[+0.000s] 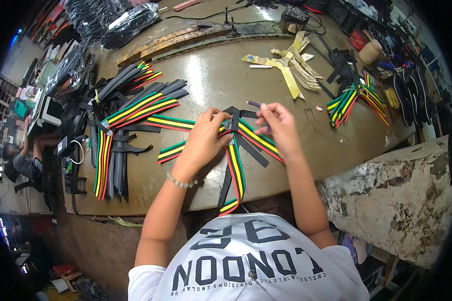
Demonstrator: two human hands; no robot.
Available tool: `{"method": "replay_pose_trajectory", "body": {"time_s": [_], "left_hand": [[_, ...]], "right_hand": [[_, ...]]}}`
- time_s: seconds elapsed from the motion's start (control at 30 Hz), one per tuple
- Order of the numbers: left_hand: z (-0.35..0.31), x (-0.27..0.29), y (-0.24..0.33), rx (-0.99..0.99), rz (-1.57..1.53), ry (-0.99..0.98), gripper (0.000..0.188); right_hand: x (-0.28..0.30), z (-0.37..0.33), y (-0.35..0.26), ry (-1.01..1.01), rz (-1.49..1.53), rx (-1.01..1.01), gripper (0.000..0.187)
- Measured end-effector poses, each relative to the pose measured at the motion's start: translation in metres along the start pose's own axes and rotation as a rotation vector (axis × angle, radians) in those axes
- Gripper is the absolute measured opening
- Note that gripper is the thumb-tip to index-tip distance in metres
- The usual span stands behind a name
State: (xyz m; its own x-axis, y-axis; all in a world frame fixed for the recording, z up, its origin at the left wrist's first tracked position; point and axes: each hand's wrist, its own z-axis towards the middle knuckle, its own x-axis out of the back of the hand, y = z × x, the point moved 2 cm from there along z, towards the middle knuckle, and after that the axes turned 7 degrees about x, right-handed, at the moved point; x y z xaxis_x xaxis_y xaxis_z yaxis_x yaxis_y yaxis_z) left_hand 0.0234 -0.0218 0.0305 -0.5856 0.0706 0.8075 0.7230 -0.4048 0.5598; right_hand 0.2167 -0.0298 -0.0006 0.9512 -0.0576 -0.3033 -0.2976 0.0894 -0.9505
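Note:
Several striped green, yellow, black and red straps and black webbing strips fan out on the table in front of me, meeting at a black crossing piece. My left hand lies over that junction from the left, its fingers bent down on a striped strap and its thumb beside a small grey label. Just right of the junction, my right hand pinches a slim, dark purple, stick-like tool; its exact kind is unclear. Part of the straps is hidden under both hands.
Bundled striped straps and black strips lie at left, with another striped bundle at right. Yellow strap-shaped pieces and a long wooden bar lie farther back. Another person is at far left. A worn, stained slab stands at right.

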Motion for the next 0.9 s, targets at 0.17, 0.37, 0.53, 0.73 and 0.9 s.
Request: {"method": "replay_pose_trajectory", "body": {"time_s": [0.17, 0.37, 0.53, 0.73, 0.9], "left_hand": [[0.009, -0.02, -0.017, -0.228, -0.039, 0.01, 0.03], [0.005, -0.025, -0.014, -0.222, -0.009, 0.042, 0.026], [-0.001, -0.031, -0.011, -0.239, 0.001, 0.187, 0.027], [-0.009, -0.039, -0.005, -0.344, 0.171, 0.24, 0.024], [-0.015, -0.045, -0.006, -0.297, 0.159, 0.293, 0.016]], "right_hand": [[0.061, -0.008, -0.029, -0.095, -0.331, -0.127, 0.02], [0.041, -0.009, -0.01, -0.046, -0.305, 0.024, 0.018], [0.01, -0.01, 0.021, -0.097, -0.202, 0.06, 0.02], [0.015, -0.012, 0.027, -0.042, -0.286, 0.026, 0.019], [0.005, -0.021, 0.017, -0.132, -0.479, 0.271, 0.014]]}}
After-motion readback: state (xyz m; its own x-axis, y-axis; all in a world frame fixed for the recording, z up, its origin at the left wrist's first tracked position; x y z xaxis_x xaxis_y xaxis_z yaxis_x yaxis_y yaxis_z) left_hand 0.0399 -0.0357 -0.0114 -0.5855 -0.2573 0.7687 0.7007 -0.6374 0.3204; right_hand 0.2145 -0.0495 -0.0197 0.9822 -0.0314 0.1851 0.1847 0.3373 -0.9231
